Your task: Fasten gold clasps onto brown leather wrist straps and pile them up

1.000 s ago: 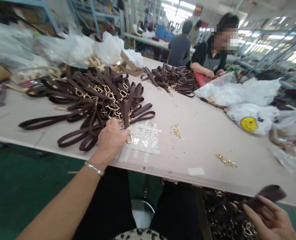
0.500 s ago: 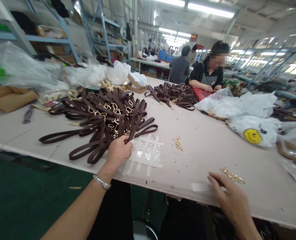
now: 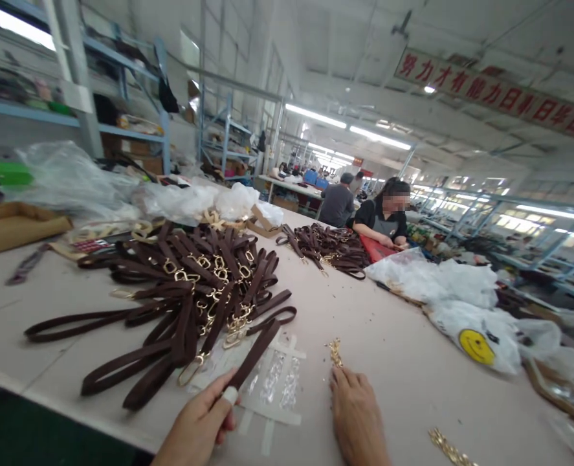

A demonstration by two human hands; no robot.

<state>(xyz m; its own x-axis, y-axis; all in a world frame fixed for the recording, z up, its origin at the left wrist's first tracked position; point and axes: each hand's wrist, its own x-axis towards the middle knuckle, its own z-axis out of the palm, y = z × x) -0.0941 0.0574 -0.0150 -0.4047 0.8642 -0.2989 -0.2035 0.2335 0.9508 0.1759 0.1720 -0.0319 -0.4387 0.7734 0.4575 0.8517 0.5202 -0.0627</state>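
My left hand [image 3: 202,411], white tape round its thumb, is closed on a dark brown leather strap [image 3: 257,349] near the table's front edge. The strap slants up and away, its far end looped beside the heap. My right hand [image 3: 357,414] is palm down, its fingers drawn together and bent, the tips at a small pile of gold metal pieces [image 3: 335,353]. Whether a piece is between those fingertips is hidden. To the left spreads a heap of brown straps [image 3: 184,310] with gold clasps [image 3: 219,265]. A taped-down clear sheet [image 3: 272,382] lies between my hands.
More gold pieces [image 3: 449,446] lie at the front right. Further back is a second strap heap [image 3: 325,249], beside a seated co-worker [image 3: 381,213]. White plastic bags [image 3: 481,336] line the right side. A cardboard box [image 3: 19,226] and plastic wrap [image 3: 77,181] are at the left.
My left hand has drawn a strap out of the heap towards the front edge. My right hand has gone left, from beside the front-right gold pieces to the middle pile. The view has tilted up.
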